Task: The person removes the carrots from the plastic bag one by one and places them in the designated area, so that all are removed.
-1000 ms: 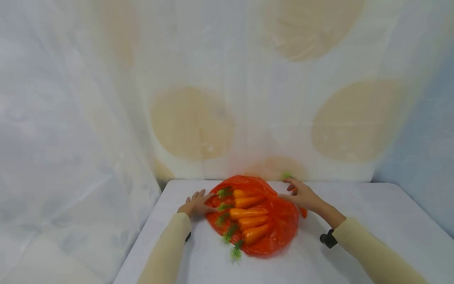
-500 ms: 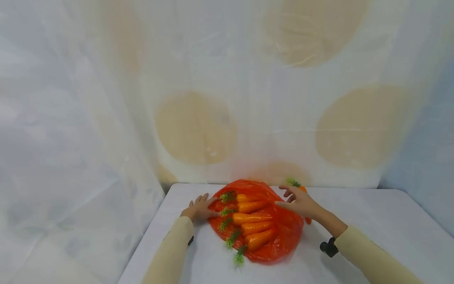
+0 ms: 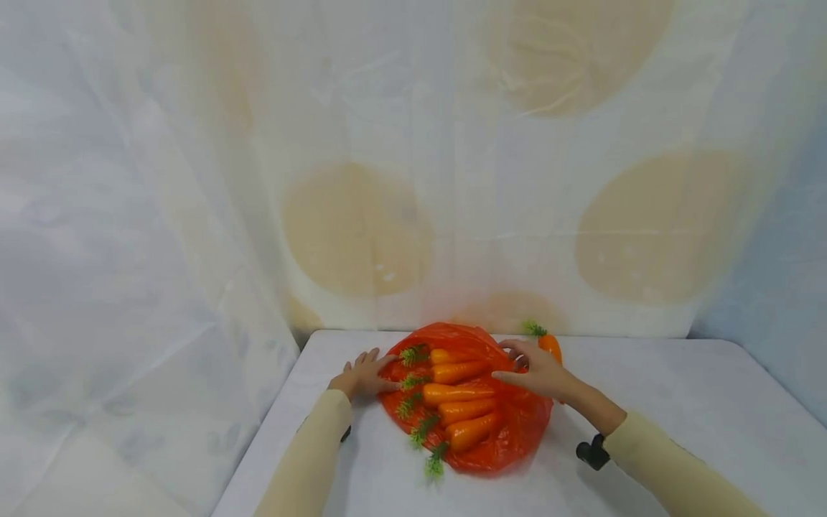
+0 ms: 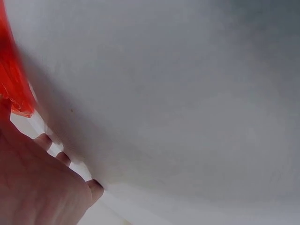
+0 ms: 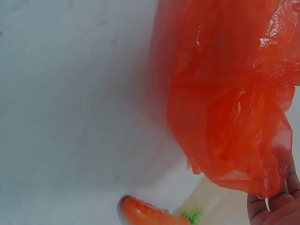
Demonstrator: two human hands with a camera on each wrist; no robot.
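Observation:
A red plastic bag [image 3: 517, 431] lies on the white table. Several orange carrots [image 3: 457, 393] with green leafy tops [image 3: 420, 429] show side by side against it; whether film covers them I cannot tell. At the bag's left edge rests my left hand [image 3: 365, 377], fingers spread, thumb side touching the red film [image 4: 11, 79]. My right hand [image 3: 539, 370] is at the right part of the bag, thumb and fingers apart in a loose curve. In the right wrist view, its fingers [image 5: 276, 201] meet the bag's edge. One separate carrot [image 3: 549, 346] lies behind this hand, partly hidden.
The white table [image 3: 646, 402] extends to the right of the bag and toward me. Pale sheeting [image 3: 452, 179] with tan circles hangs just behind its far edge, and more sheeting [image 3: 129, 287] hangs at the left.
My right hand has shifted left from beside the separate carrot onto the bag, uncovering more of that carrot. The left hand stays at the bag's left edge. The view has shifted slightly.

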